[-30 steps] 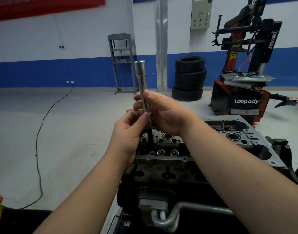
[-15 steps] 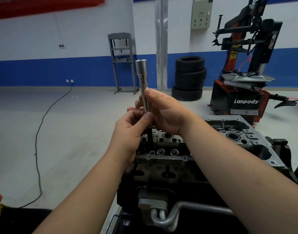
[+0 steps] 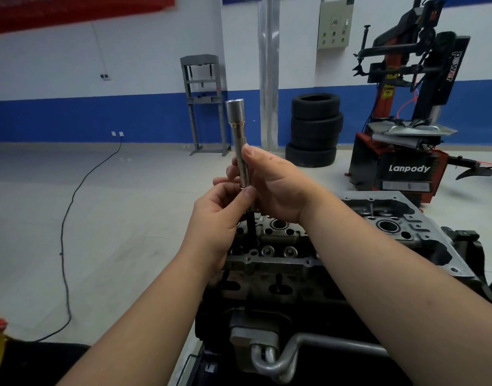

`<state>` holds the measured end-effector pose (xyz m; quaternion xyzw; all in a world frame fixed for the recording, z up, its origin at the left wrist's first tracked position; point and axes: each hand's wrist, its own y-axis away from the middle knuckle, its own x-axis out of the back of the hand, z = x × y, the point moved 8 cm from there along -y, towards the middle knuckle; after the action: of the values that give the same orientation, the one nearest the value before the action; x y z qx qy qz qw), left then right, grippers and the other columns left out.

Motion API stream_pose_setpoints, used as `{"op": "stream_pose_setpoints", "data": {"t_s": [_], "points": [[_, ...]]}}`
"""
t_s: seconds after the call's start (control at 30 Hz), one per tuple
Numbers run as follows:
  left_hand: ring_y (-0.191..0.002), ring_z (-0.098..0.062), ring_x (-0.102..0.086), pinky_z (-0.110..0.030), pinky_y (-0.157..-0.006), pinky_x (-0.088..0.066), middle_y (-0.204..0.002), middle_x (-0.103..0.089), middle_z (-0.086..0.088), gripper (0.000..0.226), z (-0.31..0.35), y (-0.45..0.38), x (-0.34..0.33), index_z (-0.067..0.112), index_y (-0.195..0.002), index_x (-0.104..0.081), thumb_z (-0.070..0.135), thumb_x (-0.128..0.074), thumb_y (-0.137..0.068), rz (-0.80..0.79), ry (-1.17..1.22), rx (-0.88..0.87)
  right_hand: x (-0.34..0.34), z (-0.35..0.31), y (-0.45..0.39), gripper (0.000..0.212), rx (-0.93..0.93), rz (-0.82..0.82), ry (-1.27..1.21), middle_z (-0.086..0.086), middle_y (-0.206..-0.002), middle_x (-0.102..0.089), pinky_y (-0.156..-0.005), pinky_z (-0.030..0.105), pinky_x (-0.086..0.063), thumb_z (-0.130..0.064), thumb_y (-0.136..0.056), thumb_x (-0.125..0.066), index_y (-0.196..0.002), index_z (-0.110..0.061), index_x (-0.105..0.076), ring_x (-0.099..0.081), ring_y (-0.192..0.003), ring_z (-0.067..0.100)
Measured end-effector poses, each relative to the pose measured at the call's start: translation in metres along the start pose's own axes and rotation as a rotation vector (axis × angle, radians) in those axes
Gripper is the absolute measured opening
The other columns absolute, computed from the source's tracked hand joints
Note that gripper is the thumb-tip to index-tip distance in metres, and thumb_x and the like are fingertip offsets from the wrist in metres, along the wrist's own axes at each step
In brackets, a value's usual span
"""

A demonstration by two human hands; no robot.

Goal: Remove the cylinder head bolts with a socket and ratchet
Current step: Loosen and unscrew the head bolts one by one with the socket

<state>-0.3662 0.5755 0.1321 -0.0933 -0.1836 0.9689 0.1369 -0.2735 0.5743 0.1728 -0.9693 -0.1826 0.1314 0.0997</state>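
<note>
A left hand [image 3: 221, 215] pinches the dark bolt [image 3: 251, 222] where it enters a long silver socket [image 3: 239, 137], held upright above the cylinder head's [image 3: 270, 246] left end. The right hand's [image 3: 278, 188] fingers grasp the socket's shaft. Stacked tyres [image 3: 314, 129] stand beyond.

Both forearms reach forward, the left hand [image 3: 218, 215] and right hand [image 3: 278, 188] meeting with fingers [image 3: 249, 153] curled.

floor [image 3: 114, 232] left: open | cylinder head [image 3: 281, 246] below: obstacle
</note>
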Motion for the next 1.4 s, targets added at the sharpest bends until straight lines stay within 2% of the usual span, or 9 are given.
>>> {"op": "stream_pose_setpoints", "data": {"t_s": [0.07, 0.17, 0.3, 0.43, 0.57, 0.67, 0.93, 1.2, 1.4], "points": [[-0.094, -0.016, -0.075, -0.018, -0.076, -0.057, -0.094, -0.079, -0.003, 0.021, -0.0008, -0.0002, -0.0005, 0.019, -0.095, -0.075, 0.035, -0.063, -0.091, -0.026, 0.035, 0.023, 0.0002, -0.0008, 0.0008, 0.031, -0.002, 0.006, 0.031, 0.003, -0.092, -0.064, -0.097, 0.047, -0.052, -0.041, -0.098, -0.05, -0.1, -0.011, -0.058, -0.063, -0.108, 0.028], [-0.098, -0.018, -0.075, -0.022, -0.079, -0.058, -0.097, -0.079, -0.005, 0.035, -0.0018, -0.0003, -0.0016, 0.022, -0.092, -0.08, 0.022, -0.048, -0.106, -0.069, 0.099, 0.052, -0.0002, -0.0001, 0.0017, 0.035, -0.025, 0.006, 0.036, 0.001, -0.088, -0.067, -0.086, 0.038, -0.054, -0.044, -0.098, -0.047, -0.098, -0.012, -0.061, -0.065, -0.104, 0.024], [-0.094, -0.016, -0.076, -0.019, -0.076, -0.057, -0.094, -0.079, -0.002, 0.016, -0.0022, -0.0009, 0.0011, 0.018, -0.099, -0.074, 0.026, -0.06, -0.098, -0.01, 0.074, 0.04, -0.0023, 0.0016, 0.0022, 0.042, -0.054, -0.019, 0.014, 0.002, -0.089, -0.066, -0.094, 0.042, -0.051, -0.049, -0.101, -0.042, -0.098, -0.013, -0.063, -0.061, -0.11, 0.027], [-0.091, -0.014, -0.076, -0.018, -0.076, -0.057, -0.091, -0.079, 0.001, 0.033, -0.0017, -0.0009, 0.0026, 0.016, -0.099, -0.071, 0.042, -0.068, -0.08, 0.019, 0.026, 0.01, -0.0007, 0.0006, 0.0011, 0.032, -0.013, -0.004, 0.039, 0.003, -0.094, -0.063, -0.106, 0.052, -0.045, -0.043, -0.098, -0.049, -0.102, -0.013, -0.058, -0.061, -0.113, 0.03], [-0.099, -0.013, -0.075, -0.017, -0.077, -0.057, -0.1, -0.079, -0.001, 0.023, -0.0028, 0.0, -0.0003, 0.024, -0.098, -0.076, 0.039, -0.059, -0.097, -0.036, 0.012, 0.043, 0.0003, -0.0005, 0.0, 0.027, 0.011, 0.004, 0.051, 0.003, -0.093, -0.063, -0.094, 0.046, -0.051, -0.038, -0.1, -0.049, -0.097, -0.012, -0.057, -0.062, -0.109, 0.029], [-0.105, -0.016, -0.074, -0.021, -0.081, -0.058, -0.105, -0.079, -0.003, 0.033, -0.0025, 0.0006, -0.0035, 0.029, -0.097, -0.08, 0.025, -0.049, -0.107, -0.103, 0.079, 0.064, 0.0003, 0.0002, 0.0003, 0.034, -0.01, -0.004, 0.062, 0.002, -0.09, -0.066, -0.089, 0.041, -0.052, -0.043, -0.1, -0.047, -0.096, -0.012, -0.061, -0.063, -0.106, 0.026], [-0.096, -0.013, -0.074, -0.033, -0.089, -0.053, -0.095, -0.078, 0.004, 0.009, -0.0038, -0.001, 0.0022, 0.033, -0.093, -0.073, 0.04, -0.072, -0.089, 0.015, -0.04, 0.008, -0.0053, -0.0013, 0.0025, 0.026, -0.001, -0.033, 0.025, 0.006, -0.095, -0.06, -0.107, 0.048, -0.045, -0.035, -0.101, -0.048, -0.1, -0.011, -0.057, -0.056, -0.116, 0.031], [-0.111, -0.016, -0.071, -0.032, -0.095, -0.05, -0.109, -0.078, -0.002, 0.031, -0.0038, 0.0005, -0.0008, 0.029, -0.099, -0.079, 0.027, -0.05, -0.106, -0.08, 0.067, 0.067, -0.0002, 0.0, 0.0023, 0.035, -0.023, -0.004, 0.106, 0.004, -0.095, -0.066, -0.095, 0.046, -0.052, -0.042, -0.102, -0.044, -0.101, -0.013, -0.063, -0.065, -0.105, 0.025], [-0.095, -0.015, -0.075, -0.025, -0.082, -0.056, -0.095, -0.078, 0.002, 0.022, -0.0031, -0.0016, 0.0002, 0.019, -0.103, -0.071, 0.035, -0.066, -0.089, -0.015, 0.014, 0.015, -0.0027, -0.0007, 0.0017, 0.027, 0.001, -0.027, 0.043, 0.003, -0.093, -0.063, -0.101, 0.045, -0.05, -0.037, -0.1, -0.049, -0.104, -0.013, -0.059, -0.062, -0.11, 0.028]]}}
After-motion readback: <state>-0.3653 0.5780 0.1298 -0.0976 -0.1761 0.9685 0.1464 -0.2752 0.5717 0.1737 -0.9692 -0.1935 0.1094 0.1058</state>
